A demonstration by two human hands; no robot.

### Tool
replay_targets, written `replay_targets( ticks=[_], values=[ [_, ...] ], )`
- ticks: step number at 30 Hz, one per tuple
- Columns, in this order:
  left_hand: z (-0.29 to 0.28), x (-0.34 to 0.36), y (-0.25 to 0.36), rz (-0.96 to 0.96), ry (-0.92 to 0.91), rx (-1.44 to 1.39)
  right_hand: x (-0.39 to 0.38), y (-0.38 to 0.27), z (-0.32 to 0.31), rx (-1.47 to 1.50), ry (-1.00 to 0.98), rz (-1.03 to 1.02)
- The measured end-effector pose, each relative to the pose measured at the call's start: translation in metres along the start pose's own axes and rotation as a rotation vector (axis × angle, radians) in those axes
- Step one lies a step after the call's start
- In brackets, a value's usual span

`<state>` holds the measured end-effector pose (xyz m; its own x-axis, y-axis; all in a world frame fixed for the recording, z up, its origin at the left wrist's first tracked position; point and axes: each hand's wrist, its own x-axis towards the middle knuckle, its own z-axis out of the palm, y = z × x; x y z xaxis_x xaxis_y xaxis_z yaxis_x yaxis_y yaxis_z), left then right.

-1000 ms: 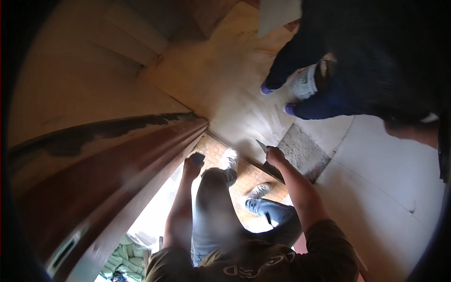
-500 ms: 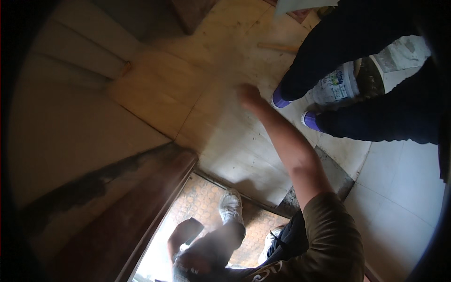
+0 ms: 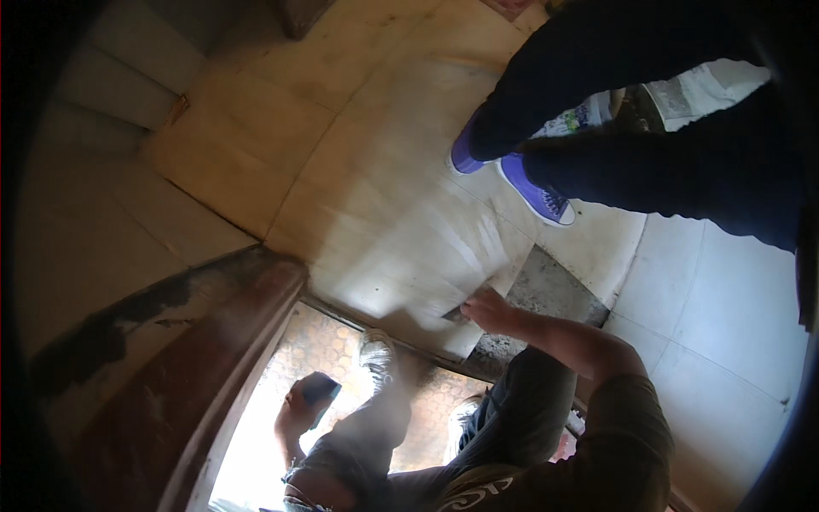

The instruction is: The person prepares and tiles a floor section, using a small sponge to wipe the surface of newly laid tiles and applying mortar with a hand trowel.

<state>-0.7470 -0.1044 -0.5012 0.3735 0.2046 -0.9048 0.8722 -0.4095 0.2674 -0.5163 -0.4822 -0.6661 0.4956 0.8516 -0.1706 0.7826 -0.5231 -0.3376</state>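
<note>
Drawn back toward the body from its far reach over the floor half a second earlier, a person's right hand is low over pale, smudged floor tiles, fingers clamped on a small, dark, flat-edged tool. Only a short, dull sliver of it shows, jutting left of the knuckles; the rest is hidden in the fist, and whether its edge touches the tile cannot be told. Just right of that grip lies a rough, grey patch of bare floor, passing beneath the forearm. Well apart, the left hand grips a dark, roughly rectangular flat piece with a blue-green lower edge, which projects up and to the right of its fingers. Beyond the right hand stands a co-worker in purple lace-up shoes.
</note>
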Motion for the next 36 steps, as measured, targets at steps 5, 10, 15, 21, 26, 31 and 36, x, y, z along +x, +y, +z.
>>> replay_targets(
  ticks=[5,10,15,21,26,31,36],
  values=[
    [0.017,-0.01,0.031,0.102,0.013,-0.101,0.09,0.095,-0.034,0.041,-0.017,0.087],
    [0.03,-0.005,0.017,0.119,0.084,0.031,0.037,0.069,0.006,0.14,-0.221,0.407],
    [0.026,-0.018,0.039,0.14,0.157,0.063,-0.097,0.016,0.004,-0.076,-0.061,0.158],
    [0.024,-0.019,0.039,0.235,0.238,-0.022,-0.077,0.118,0.0,0.206,0.136,0.651],
    [0.014,-0.026,0.011,0.196,0.256,-0.021,-0.137,-0.084,0.034,0.278,-0.682,0.289],
    [0.02,-0.039,0.005,0.144,0.434,-0.043,-0.047,0.068,-0.066,0.385,-0.438,0.927],
    [0.022,-0.019,-0.019,0.122,0.328,-0.067,-0.066,0.13,-0.042,0.507,-0.445,0.801]
  ],
)
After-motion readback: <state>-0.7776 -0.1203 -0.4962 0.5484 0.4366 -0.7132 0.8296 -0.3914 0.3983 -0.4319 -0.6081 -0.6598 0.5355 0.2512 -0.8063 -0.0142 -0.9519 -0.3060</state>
